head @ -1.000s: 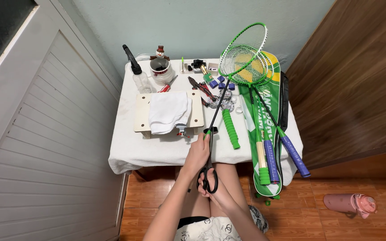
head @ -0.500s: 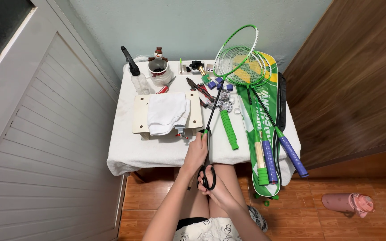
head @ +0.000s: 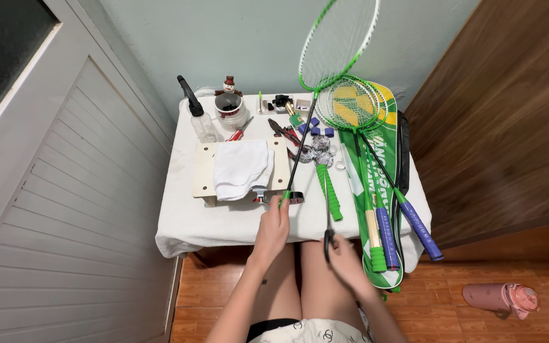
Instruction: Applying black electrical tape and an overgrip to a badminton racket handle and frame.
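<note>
- The left hand (head: 273,228) is closed around the lower shaft of a green-framed badminton racket (head: 338,44), near the front edge of the desk (head: 223,219).
- The racket stands tilted: its shaft rises from the left hand towards the rear of the desk, and its strung head sits high above the rear right area, against the wall.
- The right hand (head: 344,260) is below the front edge of the desk, above the person's thighs. Its fingers are wrapped around a thin black rod-like part (head: 328,244); whether this is the racket's bare handle end or a separate tool cannot be told.
- A white cloth covers the desk.
- A pale wooden board (head: 204,171) lies left of centre, with a folded white towel (head: 243,168) on it.
- A small metal clamp-like part (head: 277,197) lies at the front edge of the board, just beside the left hand.
- A loose green grip sleeve (head: 330,190) lies right of centre, pointing to the front edge.
- A green racket bag (head: 366,178) lies along the right edge and overhangs the front; further rackets with green and purple handles (head: 414,222) rest on it.
- A clear bottle with a black nozzle (head: 199,121), a white mug (head: 230,109) and pliers (head: 284,130) occupy the rear of the desk.
- A pink bottle (head: 500,297) lies on the floor, well apart to the right.
</note>
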